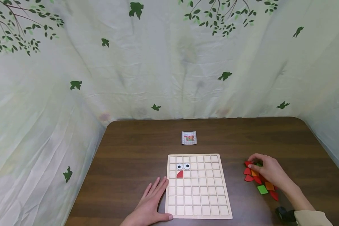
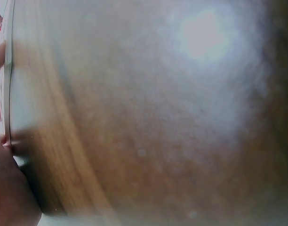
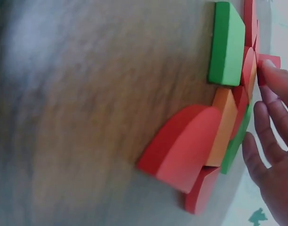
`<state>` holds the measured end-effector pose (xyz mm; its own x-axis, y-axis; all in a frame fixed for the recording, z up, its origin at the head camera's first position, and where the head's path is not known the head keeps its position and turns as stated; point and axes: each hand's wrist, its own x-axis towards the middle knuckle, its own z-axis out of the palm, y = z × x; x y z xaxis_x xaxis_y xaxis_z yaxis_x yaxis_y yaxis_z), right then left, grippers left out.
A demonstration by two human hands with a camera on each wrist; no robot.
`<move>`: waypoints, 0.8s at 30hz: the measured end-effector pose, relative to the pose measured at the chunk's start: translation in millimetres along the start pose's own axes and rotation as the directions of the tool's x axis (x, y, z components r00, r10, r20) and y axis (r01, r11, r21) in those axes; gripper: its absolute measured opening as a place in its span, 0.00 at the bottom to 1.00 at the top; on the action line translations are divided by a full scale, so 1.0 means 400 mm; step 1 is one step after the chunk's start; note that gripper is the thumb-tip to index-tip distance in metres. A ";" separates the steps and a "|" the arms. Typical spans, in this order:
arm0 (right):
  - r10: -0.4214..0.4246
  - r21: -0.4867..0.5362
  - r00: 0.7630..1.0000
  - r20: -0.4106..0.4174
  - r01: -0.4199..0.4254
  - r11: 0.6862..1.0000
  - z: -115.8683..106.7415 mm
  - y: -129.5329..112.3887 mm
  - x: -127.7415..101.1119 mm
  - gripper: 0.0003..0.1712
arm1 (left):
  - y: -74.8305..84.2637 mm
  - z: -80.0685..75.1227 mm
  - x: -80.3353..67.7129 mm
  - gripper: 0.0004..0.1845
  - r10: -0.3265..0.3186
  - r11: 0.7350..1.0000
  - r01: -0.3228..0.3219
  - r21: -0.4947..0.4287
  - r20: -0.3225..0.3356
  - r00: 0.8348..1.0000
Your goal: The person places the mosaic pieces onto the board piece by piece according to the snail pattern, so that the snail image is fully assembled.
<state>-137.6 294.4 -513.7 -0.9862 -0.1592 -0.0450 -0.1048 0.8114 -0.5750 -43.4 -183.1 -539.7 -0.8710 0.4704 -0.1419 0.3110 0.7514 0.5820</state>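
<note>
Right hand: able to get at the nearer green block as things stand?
Probably yes: the green block lies uncovered on the table, close to the right hand. But its grip looks taken by a red piece, which would likely need releasing first.

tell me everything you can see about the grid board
The grid board is pale and looks wooden, with a narrow rim and thin raised-looking lines marking off square cells. It lies flat on the brown table. Two eye pieces sit side by side near its far left corner, with a red rounded piece just below the left one. The left hand touches its left edge, thumb at the near left corner.
</note>
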 end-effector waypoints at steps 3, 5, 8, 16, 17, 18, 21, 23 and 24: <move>-0.023 0.010 1.000 -0.019 0.023 1.000 0.005 -0.007 0.003 0.10 | -0.002 0.003 0.000 0.62 0.025 1.000 -0.024 0.018 -0.018 1.000; -0.056 0.021 0.998 -0.030 0.057 0.998 0.009 -0.016 0.005 0.12 | -0.003 0.004 0.000 0.62 0.027 0.999 -0.026 0.024 -0.022 0.999; -0.124 0.034 0.991 -0.045 0.126 0.991 0.018 -0.033 0.006 0.16 | -0.003 0.005 0.000 0.62 0.019 1.000 -0.018 0.016 -0.018 1.000; -0.229 0.067 0.971 -0.068 0.234 0.970 0.055 -0.093 0.019 0.17 | -0.002 0.003 -0.002 0.62 0.039 0.999 -0.039 0.019 -0.043 0.998; -0.228 0.077 0.971 -0.072 0.233 0.969 0.060 -0.103 0.020 0.17 | -0.001 0.004 -0.002 0.62 0.040 0.999 -0.039 0.022 -0.045 0.998; -0.230 0.085 0.971 -0.071 0.235 0.968 0.065 -0.112 0.022 0.17 | -0.001 0.004 -0.002 0.62 0.042 0.999 -0.041 0.026 -0.049 0.998; -0.231 0.118 0.971 -0.066 0.238 0.964 0.082 -0.146 0.027 0.17 | -0.002 0.004 -0.001 0.62 0.028 0.999 -0.027 0.027 -0.038 0.999; -0.236 0.137 0.970 -0.064 0.243 0.960 0.093 -0.168 0.030 0.17 | -0.001 0.003 -0.001 0.62 0.021 0.999 -0.020 0.025 -0.028 0.999; -0.237 0.150 0.970 -0.058 0.243 0.958 0.099 -0.179 0.032 0.17 | -0.002 0.003 -0.001 0.62 0.025 0.999 -0.024 0.029 -0.031 0.999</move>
<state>-137.5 212.1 -505.4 -0.9391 -0.3137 0.1400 -0.3207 0.6543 -0.6849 -42.6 -183.3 -541.1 -0.8743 0.4746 -0.1020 0.3429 0.7525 0.5623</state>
